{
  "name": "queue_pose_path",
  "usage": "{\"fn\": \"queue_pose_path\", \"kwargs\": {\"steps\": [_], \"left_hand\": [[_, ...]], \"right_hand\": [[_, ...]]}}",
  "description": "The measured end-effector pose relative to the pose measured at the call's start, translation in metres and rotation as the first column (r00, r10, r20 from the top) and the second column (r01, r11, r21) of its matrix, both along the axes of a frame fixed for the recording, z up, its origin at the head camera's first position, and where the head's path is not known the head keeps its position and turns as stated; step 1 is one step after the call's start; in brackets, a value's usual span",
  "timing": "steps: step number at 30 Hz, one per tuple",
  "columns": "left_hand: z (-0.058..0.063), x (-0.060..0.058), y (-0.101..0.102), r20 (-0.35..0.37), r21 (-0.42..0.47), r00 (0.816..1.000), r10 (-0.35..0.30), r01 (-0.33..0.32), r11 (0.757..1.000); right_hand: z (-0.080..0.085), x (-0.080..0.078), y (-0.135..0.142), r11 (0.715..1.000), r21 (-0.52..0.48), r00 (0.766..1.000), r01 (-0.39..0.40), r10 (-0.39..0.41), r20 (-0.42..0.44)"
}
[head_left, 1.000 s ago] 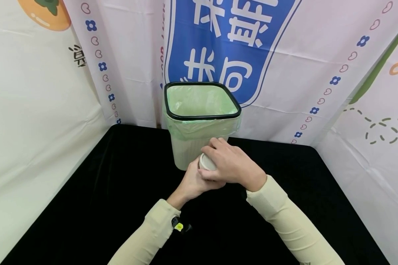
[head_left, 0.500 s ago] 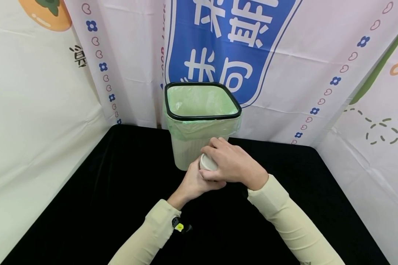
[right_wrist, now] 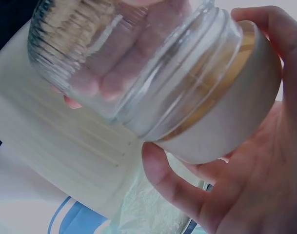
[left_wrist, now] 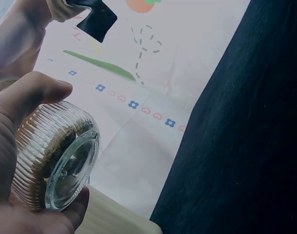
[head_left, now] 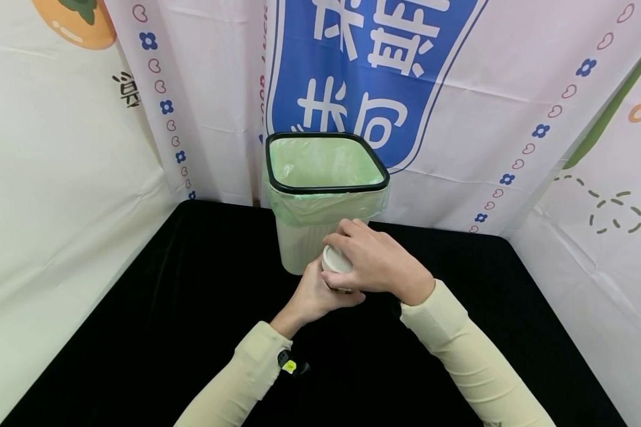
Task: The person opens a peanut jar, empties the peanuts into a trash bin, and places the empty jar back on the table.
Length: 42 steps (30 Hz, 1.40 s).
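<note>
In the head view both hands meet around a jar in front of the bin. My left hand (head_left: 323,290) grips its body from below. The jar (left_wrist: 53,141) is ribbed clear glass with something brownish inside, tilted in the left wrist view. My right hand (head_left: 379,258) holds the white lid (head_left: 335,261) at the rim between thumb and fingers. In the right wrist view the lid sits at the jar's mouth, and clear screw threads show below its edge. Fingers of the left hand show through the glass.
A pale waste bin (head_left: 304,237) with a black rim and a green liner (head_left: 326,163) stands just beyond the hands. It rests on a black-covered table (head_left: 219,296), enclosed by printed white cloth walls (head_left: 75,148).
My right hand has risen and shifted slightly right with the lid. A dark strip now shows between the two hands. My left hand stays almost in place around the jar.
</note>
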<state>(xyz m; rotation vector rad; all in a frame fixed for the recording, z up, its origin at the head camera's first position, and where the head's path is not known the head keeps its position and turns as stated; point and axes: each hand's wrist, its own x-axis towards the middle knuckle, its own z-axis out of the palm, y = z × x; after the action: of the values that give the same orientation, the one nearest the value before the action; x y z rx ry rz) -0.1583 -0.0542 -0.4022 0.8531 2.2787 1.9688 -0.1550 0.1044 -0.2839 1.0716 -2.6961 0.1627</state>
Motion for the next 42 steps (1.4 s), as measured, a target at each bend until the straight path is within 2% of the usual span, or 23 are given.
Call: {"fn": "queue_pose_path", "kwargs": {"steps": [8, 19, 26, 33, 42], "left_hand": [[0.000, 0.000, -0.001, 0.062, 0.036, 0.998, -0.014, 0.012, 0.999], [0.002, 0.000, -0.002, 0.094, -0.034, 0.994, 0.063, -0.060, 0.998], [0.002, 0.000, -0.002, 0.087, -0.030, 0.993, 0.077, -0.074, 0.997], [0.003, 0.001, -0.002, 0.085, -0.001, 0.994, 0.071, -0.071, 0.997], [0.004, 0.000, -0.004, 0.071, 0.018, 0.994, 0.080, -0.082, 0.996]], "right_hand": [[0.007, 0.000, 0.004, 1.000, -0.004, 1.000, 0.020, -0.020, 0.016], [0.012, -0.003, 0.013, 0.999, -0.020, 0.998, 0.037, -0.036, 0.059], [0.013, -0.005, 0.021, 0.996, -0.016, 0.992, 0.090, -0.088, 0.093], [0.015, -0.006, 0.033, 0.992, -0.027, 0.989, 0.122, -0.119, 0.082], [0.007, -0.004, 0.052, 0.984, -0.050, 0.983, 0.170, -0.166, 0.076]]}}
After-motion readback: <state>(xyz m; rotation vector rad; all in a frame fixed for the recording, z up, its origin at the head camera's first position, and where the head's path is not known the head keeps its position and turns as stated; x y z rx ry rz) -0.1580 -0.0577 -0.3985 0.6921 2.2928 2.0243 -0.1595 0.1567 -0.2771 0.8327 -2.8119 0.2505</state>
